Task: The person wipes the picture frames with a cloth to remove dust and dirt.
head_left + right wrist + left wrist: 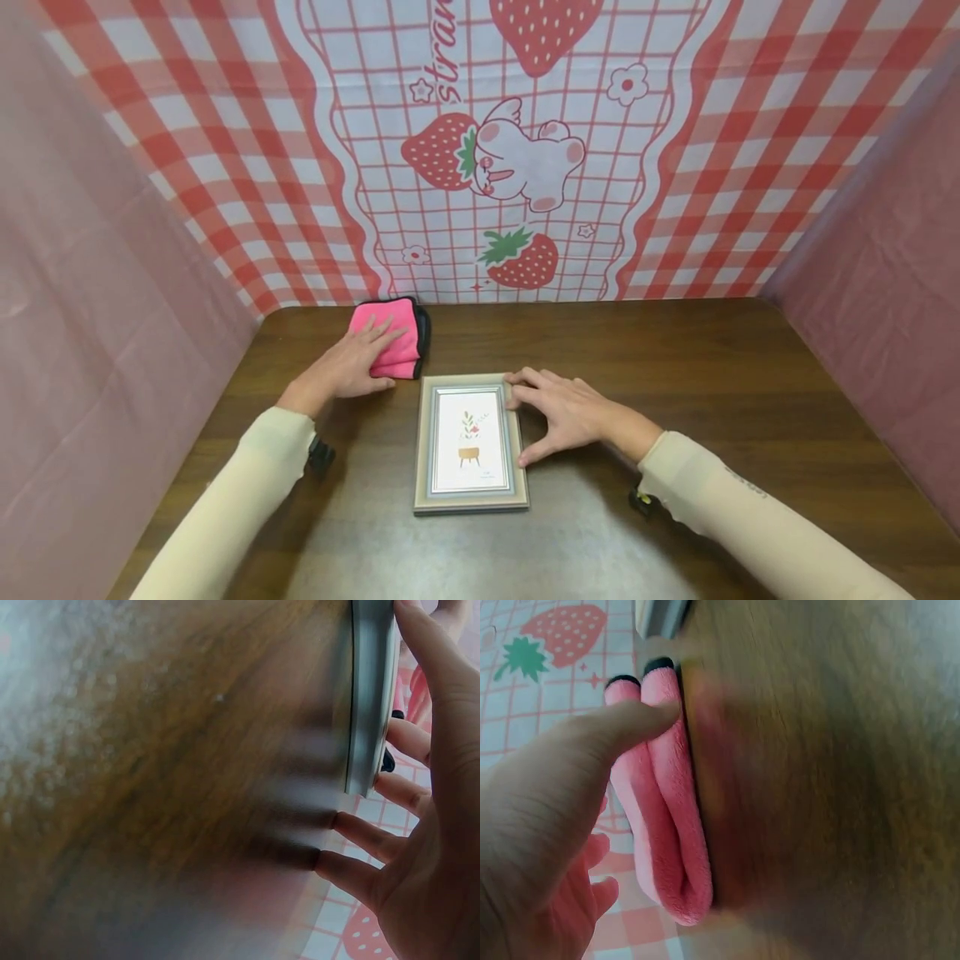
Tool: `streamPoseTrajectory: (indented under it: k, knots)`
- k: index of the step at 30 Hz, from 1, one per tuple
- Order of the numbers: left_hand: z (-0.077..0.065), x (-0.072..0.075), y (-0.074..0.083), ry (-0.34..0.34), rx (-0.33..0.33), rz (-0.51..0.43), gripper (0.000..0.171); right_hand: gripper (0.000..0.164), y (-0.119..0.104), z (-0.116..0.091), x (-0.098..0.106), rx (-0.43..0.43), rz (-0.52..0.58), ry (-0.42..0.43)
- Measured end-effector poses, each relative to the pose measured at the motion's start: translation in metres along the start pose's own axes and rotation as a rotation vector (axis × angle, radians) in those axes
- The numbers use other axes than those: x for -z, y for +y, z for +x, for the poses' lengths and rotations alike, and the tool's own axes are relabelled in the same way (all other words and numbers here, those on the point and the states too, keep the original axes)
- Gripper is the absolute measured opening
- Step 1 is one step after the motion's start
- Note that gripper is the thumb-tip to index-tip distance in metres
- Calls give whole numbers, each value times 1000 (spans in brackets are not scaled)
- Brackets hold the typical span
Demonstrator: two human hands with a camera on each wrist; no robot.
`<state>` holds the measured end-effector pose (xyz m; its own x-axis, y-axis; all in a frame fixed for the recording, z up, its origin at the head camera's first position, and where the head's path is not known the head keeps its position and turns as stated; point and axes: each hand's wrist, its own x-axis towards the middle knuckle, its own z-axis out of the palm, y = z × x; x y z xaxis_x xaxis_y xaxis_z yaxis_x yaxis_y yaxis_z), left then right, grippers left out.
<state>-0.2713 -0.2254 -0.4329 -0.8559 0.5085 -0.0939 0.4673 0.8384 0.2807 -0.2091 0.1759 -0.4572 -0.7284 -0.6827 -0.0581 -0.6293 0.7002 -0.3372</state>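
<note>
A folded pink cloth (393,337) with black edging lies at the back left of the wooden table. My left hand (352,362) is over it, fingers spread across its top and thumb apart to the side. In the left wrist view the cloth's folded layers (671,795) show behind the thumb. A picture frame (472,442) with a potted-plant print lies flat, face up, in front of me. At its right edge is my right hand (566,412), thumb and fingers spread along the side. The right wrist view shows fingertips by the frame's edge (367,697).
The brown wooden table (660,358) extends to the right of the frame. A red-checked strawberry cloth (525,167) hangs along the back, with pink drapes at the left (112,292) and right (877,267).
</note>
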Motion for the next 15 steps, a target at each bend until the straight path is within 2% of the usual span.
streamPoseTrajectory:
  k: [6, 9, 13, 15]
  knots:
    - [10, -8, -14, -57, 20, -56, 91, 82, 0, -1, 0, 6, -6, 1]
    - [23, -27, -36, -49, 0, -68, 85, 81, 0, 0, 0, 11, -9, 5]
    - [40, -53, -63, 4, -59, -25, 77, 81, -1, 0, 1, 11, -11, 4]
    - [43, -58, -69, 18, -81, -5, 73, 81, -1, 0, 2, 10, -15, 4]
